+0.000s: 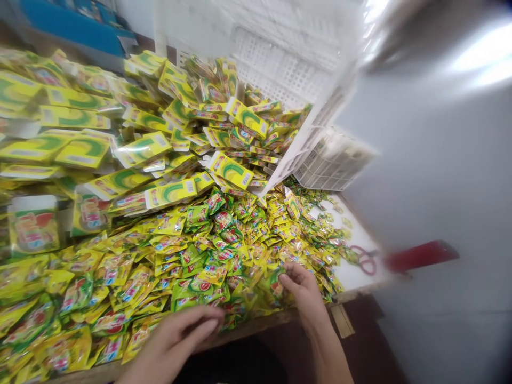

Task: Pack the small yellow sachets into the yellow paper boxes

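**Right hand (pixel 307 290) pinching a small packet (pixel 276 282) at the near edge of a packed table**

The right hand is closing its thumb and fingers on the packet, a shiny green-and-yellow one with a red fruit picture. The packet is sitting just left of the thumb, low over the table's near edge. To its left, the left hand (pixel 192 328) is curving its fingers inward, palm turned toward the right hand; blur is hiding its fingertips, so whether it is gripping anything cannot be told.

Around and beyond both hands, a wide pile of similar packets (pixel 164 242) is covering the near part of the table (pixel 348 274), running from the far left to the right. Yellows and greens are mingling, with pink and blue lettering showing.

Farther back, a tall heap of yellow cardboard boxes (pixel 140 149) is rising, many showing a green curve and some with white flaps standing open. Beyond, a large white plastic crate (pixel 276 64) is tilting, with boxes lying inside its open side. A smaller white basket (pixel 332 162) is resting to its right.

At the table's right end, red-handled scissors (pixel 365 256) are lying beside a blurred red object (pixel 424 256) that is jutting past the edge. A pale grey wall (pixel 436 176) is filling the far right.
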`<state>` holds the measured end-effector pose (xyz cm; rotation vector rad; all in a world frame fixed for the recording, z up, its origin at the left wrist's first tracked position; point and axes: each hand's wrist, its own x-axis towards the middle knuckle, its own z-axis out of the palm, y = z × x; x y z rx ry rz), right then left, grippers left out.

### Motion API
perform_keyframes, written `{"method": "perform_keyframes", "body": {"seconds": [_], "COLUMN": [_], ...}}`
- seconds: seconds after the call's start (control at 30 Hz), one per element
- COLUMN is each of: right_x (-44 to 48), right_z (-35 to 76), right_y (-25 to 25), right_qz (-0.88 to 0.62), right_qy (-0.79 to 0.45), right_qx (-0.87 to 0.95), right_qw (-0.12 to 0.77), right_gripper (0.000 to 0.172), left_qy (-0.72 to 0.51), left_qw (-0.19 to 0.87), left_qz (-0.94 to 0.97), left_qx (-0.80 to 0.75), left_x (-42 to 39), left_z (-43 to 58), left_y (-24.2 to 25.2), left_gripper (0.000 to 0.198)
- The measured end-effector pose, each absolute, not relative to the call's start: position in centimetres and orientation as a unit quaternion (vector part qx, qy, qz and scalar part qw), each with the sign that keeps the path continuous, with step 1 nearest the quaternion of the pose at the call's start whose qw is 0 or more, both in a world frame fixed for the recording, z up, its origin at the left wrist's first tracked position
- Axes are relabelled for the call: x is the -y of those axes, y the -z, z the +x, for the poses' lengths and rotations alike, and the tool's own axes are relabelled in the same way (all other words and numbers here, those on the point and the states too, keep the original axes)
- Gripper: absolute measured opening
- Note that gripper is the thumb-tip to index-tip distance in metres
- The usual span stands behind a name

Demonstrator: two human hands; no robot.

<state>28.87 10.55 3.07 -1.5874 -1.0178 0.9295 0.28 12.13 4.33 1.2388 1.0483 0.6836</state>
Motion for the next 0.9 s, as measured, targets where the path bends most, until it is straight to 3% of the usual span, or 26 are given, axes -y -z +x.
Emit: {"method": "perform_keyframes", "body": {"seconds": [0.1,0.17,0.27,0.4,0.47,0.6,0.77,0.9], "right_x": [-10.0,-10.2,-11.1,-12.1,-12.4,-12.6,-12.9,-13.2], "right_z": [27.0,25.6,24.5,24.0,23.1,21.0,20.5,20.5], "right_y": [-4.1,-4.2,-3.8,-4.3,-4.9,-4.3,-2.8,-3.8], "right_qz": [-0.565,-0.538,-0.555,-0.548,-0.484,-0.353,-0.334,-0.443], "right_qy": [-0.499,-0.535,-0.493,-0.367,-0.333,-0.283,-0.309,-0.374], "right_qx": [0.387,0.380,0.364,0.417,0.542,0.719,0.731,0.658], "right_qw": [0.531,0.530,0.564,0.625,0.601,0.528,0.509,0.481], "right_gripper": [0.020,0.023,0.022,0.009,0.009,0.025,0.027,0.027], "left_qy": [-0.311,-0.356,-0.388,-0.382,-0.379,-0.374,-0.335,-0.343], "left_qw": [0.721,0.731,0.731,0.705,0.699,0.742,0.764,0.704], "left_qz": [0.478,0.421,0.325,0.303,0.315,0.291,0.340,0.434], "left_qx": [-0.394,-0.402,-0.457,-0.515,-0.519,-0.474,-0.433,-0.445], "left_x": [-14.0,-14.6,-14.6,-14.4,-14.4,-14.6,-14.7,-15.0], "left_z": [6.1,8.1,7.7,4.9,4.2,3.3,1.6,1.0], "left_y": [-5.1,-5.2,-4.7,-3.9,-3.8,-4.3,-4.9,-4.8], "left_gripper": [0.033,0.023,0.027,0.033,0.033,0.035,0.029,0.026]}}
